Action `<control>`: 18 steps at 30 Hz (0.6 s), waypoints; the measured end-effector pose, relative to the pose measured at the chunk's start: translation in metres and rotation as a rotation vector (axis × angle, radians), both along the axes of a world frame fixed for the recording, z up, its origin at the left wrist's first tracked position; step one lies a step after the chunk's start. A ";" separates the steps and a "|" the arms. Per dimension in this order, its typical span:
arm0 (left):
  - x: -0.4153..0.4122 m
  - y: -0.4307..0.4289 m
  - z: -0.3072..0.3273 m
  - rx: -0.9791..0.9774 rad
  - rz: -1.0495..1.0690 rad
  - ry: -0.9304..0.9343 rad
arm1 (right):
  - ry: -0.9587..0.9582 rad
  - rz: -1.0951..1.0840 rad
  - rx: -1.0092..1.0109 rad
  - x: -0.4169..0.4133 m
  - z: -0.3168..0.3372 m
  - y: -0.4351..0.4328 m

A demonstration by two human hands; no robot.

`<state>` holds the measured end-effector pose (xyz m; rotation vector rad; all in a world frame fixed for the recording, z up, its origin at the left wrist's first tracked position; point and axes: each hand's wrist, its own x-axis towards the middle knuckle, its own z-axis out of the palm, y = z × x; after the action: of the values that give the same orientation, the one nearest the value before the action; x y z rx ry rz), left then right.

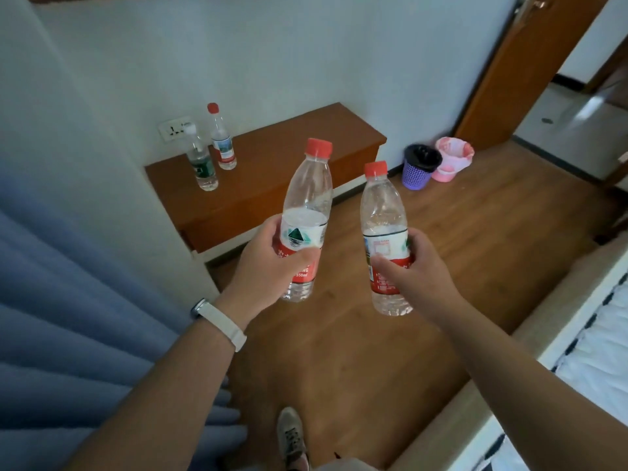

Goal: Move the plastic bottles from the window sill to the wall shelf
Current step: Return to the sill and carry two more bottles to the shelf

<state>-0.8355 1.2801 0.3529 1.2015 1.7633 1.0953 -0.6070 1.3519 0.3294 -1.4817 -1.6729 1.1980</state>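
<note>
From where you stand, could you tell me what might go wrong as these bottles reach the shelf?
The green-label bottle and the bottle behind it stand close together on the wall shelf's left end; a set-down nearby could topple them. The left hand grips one bottle, the right hand another bottle, so neither can steady anything.

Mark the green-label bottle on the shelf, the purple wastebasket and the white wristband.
green-label bottle point(203, 167): head view, on its green label.
purple wastebasket point(414, 176): head view, on its lattice wall.
white wristband point(223, 327): head view, on the strap.
</note>
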 end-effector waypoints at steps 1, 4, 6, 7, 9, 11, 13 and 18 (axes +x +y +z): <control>-0.015 0.010 -0.003 -0.002 0.000 -0.008 | 0.006 0.002 -0.003 -0.016 0.001 0.009; -0.056 0.035 -0.011 -0.013 -0.008 -0.031 | 0.017 0.028 0.001 -0.063 0.000 0.030; -0.079 0.049 -0.016 -0.020 0.007 -0.056 | 0.023 0.046 0.006 -0.090 0.002 0.042; -0.089 0.055 -0.017 -0.022 0.019 -0.071 | 0.024 0.054 0.010 -0.101 0.003 0.048; -0.105 0.065 -0.019 -0.014 0.039 -0.099 | 0.027 0.062 0.019 -0.117 0.006 0.060; -0.117 0.070 -0.021 -0.009 0.047 -0.113 | 0.034 0.063 0.026 -0.127 0.010 0.070; -0.128 0.075 -0.023 -0.012 0.053 -0.123 | 0.050 0.058 0.031 -0.135 0.014 0.078; -0.145 0.090 -0.025 -0.002 0.079 -0.118 | 0.063 0.065 0.021 -0.147 0.014 0.094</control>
<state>-0.9802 1.3701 0.3282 1.0513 1.7334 1.1853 -0.7536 1.4461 0.3434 -1.3723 -1.6982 1.2443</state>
